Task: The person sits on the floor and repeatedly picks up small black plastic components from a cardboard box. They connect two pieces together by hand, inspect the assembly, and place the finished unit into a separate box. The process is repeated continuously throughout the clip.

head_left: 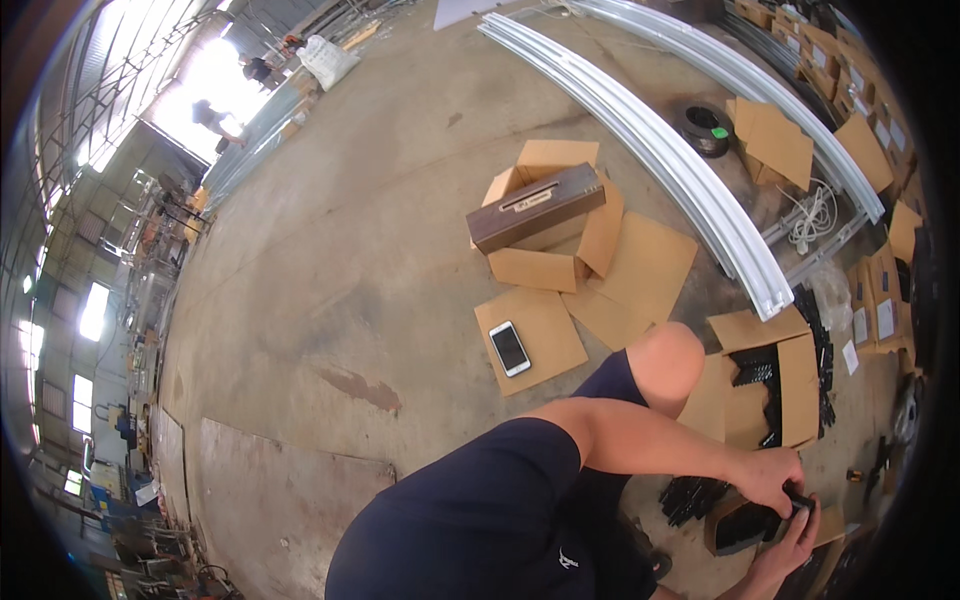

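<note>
At the lower right, my left hand (768,478) and my right hand (797,541) meet over a small black part (797,497). The fingers of both are closed on it; its exact kind is too small to make out. Just beneath them a small cardboard box (714,528) holds black pieces. A pile of thin black pieces (690,498) lies left of that box. Beyond my hands stands an open cardboard box (798,390) with black ribbed parts (757,372) inside.
A brown oblong box (537,207) rests across an open carton (533,270). A white phone (510,348) lies on a cardboard sheet (555,330). Long pale metal profiles (650,135) stretch along the right, near a black wire coil (705,130). Stacked cartons (870,85) line the far right.
</note>
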`<state>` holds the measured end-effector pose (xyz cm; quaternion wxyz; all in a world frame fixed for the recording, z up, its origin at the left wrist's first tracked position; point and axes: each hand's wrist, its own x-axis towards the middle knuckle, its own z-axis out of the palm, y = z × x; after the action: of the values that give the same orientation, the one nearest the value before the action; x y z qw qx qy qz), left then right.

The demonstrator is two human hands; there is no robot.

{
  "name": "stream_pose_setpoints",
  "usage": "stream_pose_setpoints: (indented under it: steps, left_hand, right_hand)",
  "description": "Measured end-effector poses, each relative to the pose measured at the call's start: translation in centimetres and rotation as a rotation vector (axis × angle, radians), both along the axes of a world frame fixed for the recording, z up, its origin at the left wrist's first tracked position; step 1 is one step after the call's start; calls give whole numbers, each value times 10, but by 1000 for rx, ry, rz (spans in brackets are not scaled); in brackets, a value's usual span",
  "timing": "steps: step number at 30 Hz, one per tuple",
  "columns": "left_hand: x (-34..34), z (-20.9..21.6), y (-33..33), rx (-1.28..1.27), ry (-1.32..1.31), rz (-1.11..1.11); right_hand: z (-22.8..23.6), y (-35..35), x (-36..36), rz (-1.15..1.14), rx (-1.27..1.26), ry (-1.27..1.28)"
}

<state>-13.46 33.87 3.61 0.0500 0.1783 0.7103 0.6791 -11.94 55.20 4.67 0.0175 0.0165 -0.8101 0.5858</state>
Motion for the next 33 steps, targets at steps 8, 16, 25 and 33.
stream_pose_setpoints:
  steps: [8, 16, 25, 33]
  left_hand:
    - [2, 24, -20, -300, 198, 82]
    - [70, 23, -228, -262, 287, 924]
    - [279, -234, -405, -547, -1192, 1750]
    - [285, -279, -428, -626, -1519, 1583]
  right_hand:
    - [-4, 13, -6, -26, -60, -11]
    - [-2, 14, -15, -108, -131, -23]
    - [-7, 7, -16, -68, -197, 22]
    - [-20, -15, -21, -178, -158, 36]
